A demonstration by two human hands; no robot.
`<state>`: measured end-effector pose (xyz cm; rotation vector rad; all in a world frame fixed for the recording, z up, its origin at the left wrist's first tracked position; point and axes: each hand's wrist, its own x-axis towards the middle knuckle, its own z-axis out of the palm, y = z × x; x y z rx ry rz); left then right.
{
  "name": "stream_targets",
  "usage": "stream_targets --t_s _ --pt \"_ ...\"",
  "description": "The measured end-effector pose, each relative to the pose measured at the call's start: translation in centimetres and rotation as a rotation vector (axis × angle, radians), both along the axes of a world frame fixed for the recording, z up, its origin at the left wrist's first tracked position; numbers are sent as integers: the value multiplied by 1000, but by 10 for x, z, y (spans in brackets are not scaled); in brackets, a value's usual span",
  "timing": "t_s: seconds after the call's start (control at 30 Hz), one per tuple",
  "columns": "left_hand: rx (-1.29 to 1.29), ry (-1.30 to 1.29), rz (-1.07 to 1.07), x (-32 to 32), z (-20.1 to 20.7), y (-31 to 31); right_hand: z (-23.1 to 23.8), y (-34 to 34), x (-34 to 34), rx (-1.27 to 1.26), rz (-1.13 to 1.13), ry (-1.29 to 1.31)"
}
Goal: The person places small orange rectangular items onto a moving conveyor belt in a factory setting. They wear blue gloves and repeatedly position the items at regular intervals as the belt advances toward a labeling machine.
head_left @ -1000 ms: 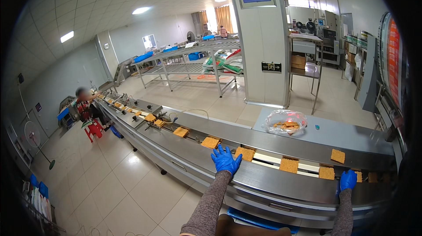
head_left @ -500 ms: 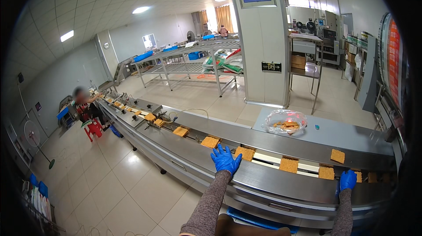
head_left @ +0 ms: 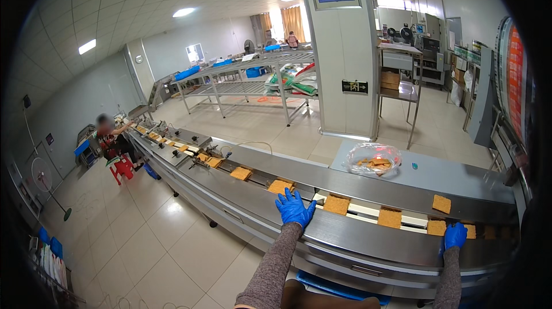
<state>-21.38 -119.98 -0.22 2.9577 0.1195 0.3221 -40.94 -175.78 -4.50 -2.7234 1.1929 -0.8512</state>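
Observation:
My left hand (head_left: pixel 294 208), in a blue glove, lies open with fingers spread on the metal near side of a conveyor line. Beyond its fingertips is a flat, square golden-brown snack piece (head_left: pixel 281 186); another snack piece (head_left: pixel 336 204) is to its right. My right hand (head_left: pixel 455 235), also blue-gloved, rests at the channel's near edge farther right, fingers extended and holding nothing visible. It sits between a snack piece (head_left: pixel 436 228) on its left and another (head_left: pixel 470 231) on its right. Whether it touches either is unclear.
A loose square (head_left: pixel 441 204) lies on the far metal ledge. Behind it, a clear plastic bag (head_left: pixel 372 160) of brown pieces sits on a grey surface. A pillar (head_left: pixel 344 50) stands beyond the line. At the far left end, a person (head_left: pixel 109 136) sits on a red stool (head_left: pixel 121 167).
The row of squares has slid rightward along the channel, past both hands. My hands have stayed in nearly the same places. The loose square has not moved.

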Motion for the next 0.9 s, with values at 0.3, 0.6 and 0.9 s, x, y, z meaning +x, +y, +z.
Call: stream_targets --t_s 0.3,0.6,0.9 --pt "-3 -8 -4 2 -4 1 11 1 1 287 -52 29" --pt "16 11 -32 3 -5 -2 4 -5 -1 19 55 -12" --pt "-50 -194 -292 2 -7 3 10 6 -1 168 43 -12"
